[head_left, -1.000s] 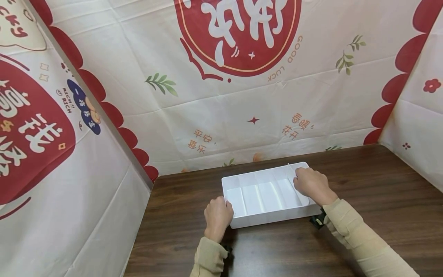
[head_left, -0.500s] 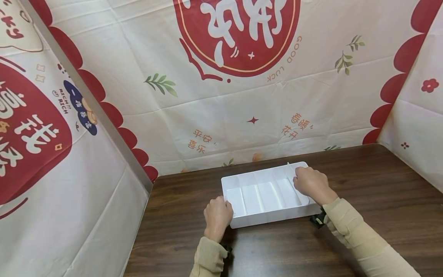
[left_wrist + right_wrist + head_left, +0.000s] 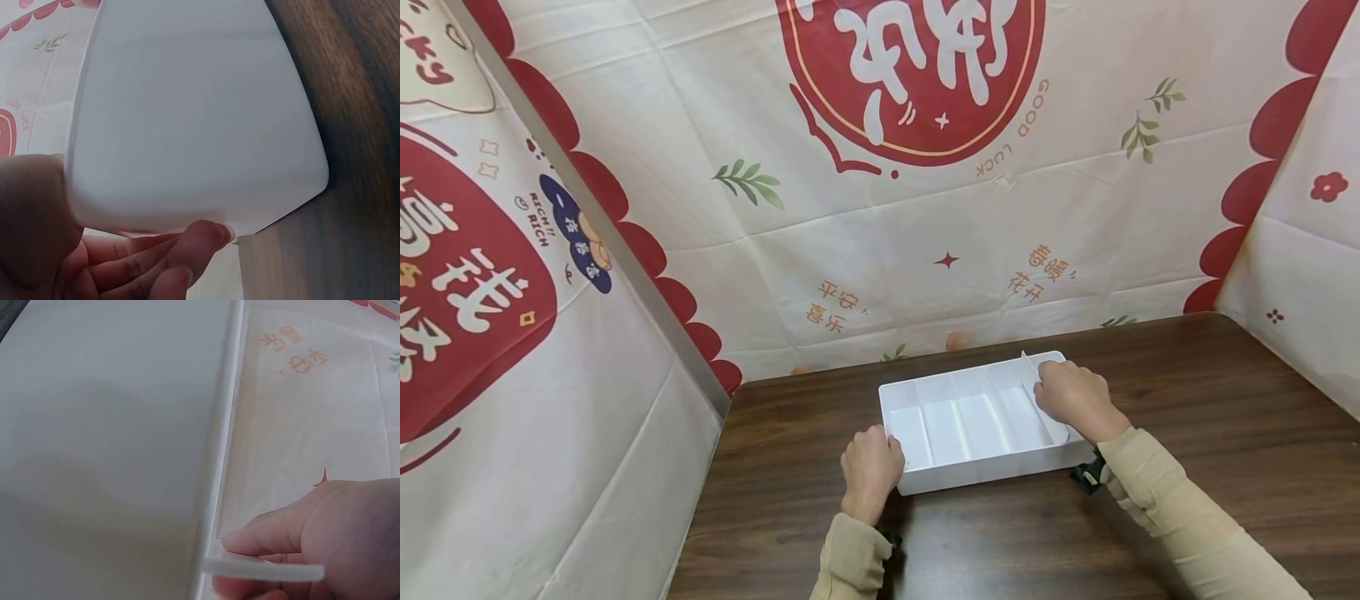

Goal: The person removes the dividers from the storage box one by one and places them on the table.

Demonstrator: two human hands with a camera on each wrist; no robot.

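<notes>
the white plastic compartment tray [image 3: 992,471] is on the dark wood-grain table [image 3: 1000,537], near the printed fabric backdrop [image 3: 880,242]. low parallel ridges section its floor. inside its right end is a thin white divider [image 3: 275,571], partly projecting above the rim. the right hand [image 3: 1078,402] pinches this divider between thumb and curled fingers; the left hand [image 3: 871,471] grips the tray's left end, fingers against the outer wall.

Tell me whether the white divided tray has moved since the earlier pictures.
No. In the head view, the white divided tray shows no visible shift either way against the red star on the backdrop.
</notes>
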